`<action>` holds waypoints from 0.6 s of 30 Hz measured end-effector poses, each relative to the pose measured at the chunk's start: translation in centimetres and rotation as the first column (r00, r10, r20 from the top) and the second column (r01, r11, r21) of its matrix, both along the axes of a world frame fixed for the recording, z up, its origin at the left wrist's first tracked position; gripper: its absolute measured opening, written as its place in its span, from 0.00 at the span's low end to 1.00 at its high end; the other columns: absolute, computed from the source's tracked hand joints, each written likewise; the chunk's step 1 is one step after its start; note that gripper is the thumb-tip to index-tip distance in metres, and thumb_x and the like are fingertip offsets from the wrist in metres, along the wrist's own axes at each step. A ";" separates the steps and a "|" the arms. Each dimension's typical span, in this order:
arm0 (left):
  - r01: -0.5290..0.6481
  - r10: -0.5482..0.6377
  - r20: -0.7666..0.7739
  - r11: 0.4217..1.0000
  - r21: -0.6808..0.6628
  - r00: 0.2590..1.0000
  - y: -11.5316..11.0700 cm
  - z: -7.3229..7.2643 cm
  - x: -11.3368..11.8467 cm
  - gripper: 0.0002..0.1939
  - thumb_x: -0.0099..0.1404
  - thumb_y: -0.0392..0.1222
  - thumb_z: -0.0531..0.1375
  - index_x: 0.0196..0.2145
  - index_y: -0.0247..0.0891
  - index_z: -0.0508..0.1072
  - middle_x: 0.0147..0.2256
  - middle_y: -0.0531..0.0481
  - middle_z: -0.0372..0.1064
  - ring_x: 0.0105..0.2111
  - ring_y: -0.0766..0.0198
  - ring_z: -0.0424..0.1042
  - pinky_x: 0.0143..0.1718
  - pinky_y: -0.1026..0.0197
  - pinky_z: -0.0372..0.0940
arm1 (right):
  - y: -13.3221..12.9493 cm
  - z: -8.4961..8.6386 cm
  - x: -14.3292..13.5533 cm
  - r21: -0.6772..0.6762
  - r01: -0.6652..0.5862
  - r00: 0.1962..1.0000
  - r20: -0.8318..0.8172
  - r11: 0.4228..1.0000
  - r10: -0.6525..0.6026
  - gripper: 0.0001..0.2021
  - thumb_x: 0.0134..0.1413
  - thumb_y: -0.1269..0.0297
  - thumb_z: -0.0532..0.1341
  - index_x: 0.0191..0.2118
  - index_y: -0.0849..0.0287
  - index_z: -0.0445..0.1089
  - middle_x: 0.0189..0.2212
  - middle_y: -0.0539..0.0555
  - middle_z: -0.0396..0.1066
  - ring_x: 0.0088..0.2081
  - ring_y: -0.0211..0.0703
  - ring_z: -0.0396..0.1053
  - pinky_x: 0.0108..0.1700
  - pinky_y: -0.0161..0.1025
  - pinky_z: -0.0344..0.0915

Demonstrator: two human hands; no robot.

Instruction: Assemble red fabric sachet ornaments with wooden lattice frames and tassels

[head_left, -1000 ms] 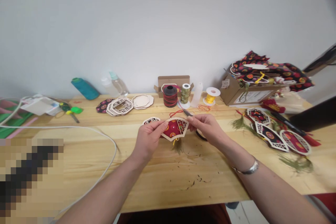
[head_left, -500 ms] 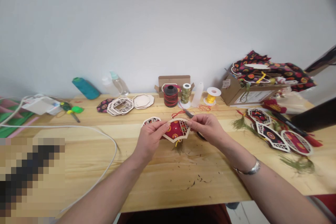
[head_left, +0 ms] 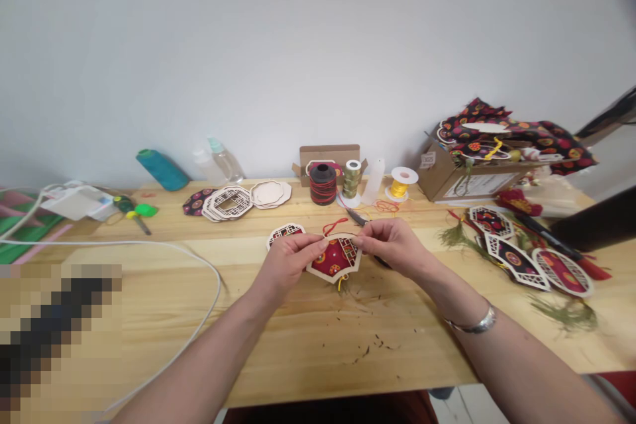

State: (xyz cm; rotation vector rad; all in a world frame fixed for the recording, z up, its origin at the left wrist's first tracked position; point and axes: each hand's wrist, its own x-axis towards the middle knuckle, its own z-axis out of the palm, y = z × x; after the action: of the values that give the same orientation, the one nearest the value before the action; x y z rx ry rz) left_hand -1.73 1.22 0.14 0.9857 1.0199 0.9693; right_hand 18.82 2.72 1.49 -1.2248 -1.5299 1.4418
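Between my hands is a fan-shaped ornament (head_left: 334, 260) with a pale wooden frame, red patterned fabric and lattice at its right. My left hand (head_left: 291, 258) pinches its upper left edge, and my right hand (head_left: 385, 240) pinches its upper right corner. A red cord loop (head_left: 334, 226) stands up from the top, and a small yellow knot hangs at the bottom. Another lattice ornament (head_left: 285, 232) lies just behind my left hand. Dark-handled scissors (head_left: 356, 216) lie partly hidden behind my right hand.
Thread spools (head_left: 322, 184), a white bottle (head_left: 373, 181) and a cardboard box (head_left: 462, 175) line the wall. Wooden frames (head_left: 231, 203) lie back left; finished ornaments (head_left: 517, 260) with tassels lie right. A white cable (head_left: 216, 291) curves across the left.
The ornament has tilted and dropped slightly, showing more of its lattice and bottom edge. Its red cord loop now stands up more clearly. Both hands keep their pinch.
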 end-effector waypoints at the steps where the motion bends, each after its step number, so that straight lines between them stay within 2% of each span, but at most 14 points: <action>1: 0.013 -0.013 -0.017 1.000 -0.001 1.000 0.1 0.0 -0.1 0.12 0.54 0.46 0.68 0.34 0.37 0.81 0.30 0.47 0.79 0.28 0.65 0.74 0.32 0.64 0.68 | 0.0 0.0 0.0 -0.007 -0.006 1.000 0.000 1.000 0.006 0.15 0.44 0.52 0.66 0.21 0.59 0.69 0.13 0.43 0.57 0.17 0.29 0.48 0.19 0.33 0.43; 7: -0.005 0.005 -0.027 1.000 0.010 1.000 0.0 -0.3 -0.2 0.12 0.53 0.46 0.68 0.33 0.37 0.82 0.30 0.47 0.79 0.28 0.64 0.75 0.33 0.63 0.69 | 0.0 0.0 0.0 -0.012 -0.020 1.000 -0.015 1.000 0.020 0.18 0.42 0.48 0.67 0.22 0.60 0.69 0.13 0.44 0.57 0.18 0.29 0.49 0.20 0.33 0.44; 11: -0.079 0.079 0.037 0.997 0.002 0.996 0.0 -0.5 0.0 0.12 0.52 0.45 0.69 0.34 0.36 0.81 0.30 0.46 0.79 0.28 0.63 0.76 0.34 0.62 0.70 | 0.3 -0.4 0.1 0.010 -0.029 0.998 -0.052 1.000 0.030 0.23 0.44 0.43 0.64 0.23 0.62 0.71 0.18 0.49 0.65 0.22 0.32 0.57 0.24 0.34 0.52; 15: -0.204 0.207 0.128 0.978 -0.038 0.970 0.3 -0.3 0.1 0.12 0.48 0.44 0.71 0.30 0.34 0.81 0.26 0.47 0.78 0.26 0.63 0.75 0.30 0.63 0.70 | 0.5 -0.9 0.1 0.027 0.013 0.994 -0.109 1.000 -0.010 0.28 0.50 0.39 0.58 0.30 0.64 0.75 0.25 0.56 0.73 0.27 0.37 0.64 0.29 0.36 0.58; 18: -0.270 0.276 0.171 0.961 -0.059 0.946 0.5 0.1 0.2 0.12 0.45 0.43 0.72 0.27 0.33 0.81 0.25 0.47 0.77 0.24 0.65 0.74 0.27 0.65 0.68 | 0.4 -1.0 -0.2 0.055 -0.021 0.995 -0.099 0.998 0.027 0.22 0.49 0.46 0.63 0.39 0.62 0.77 0.29 0.54 0.74 0.29 0.37 0.64 0.29 0.35 0.58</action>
State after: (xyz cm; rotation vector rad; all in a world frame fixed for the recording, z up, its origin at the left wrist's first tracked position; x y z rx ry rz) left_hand -1.49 1.72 0.21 0.7252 1.0357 1.2410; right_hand 18.57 3.09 0.44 -1.0894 -1.5108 1.4457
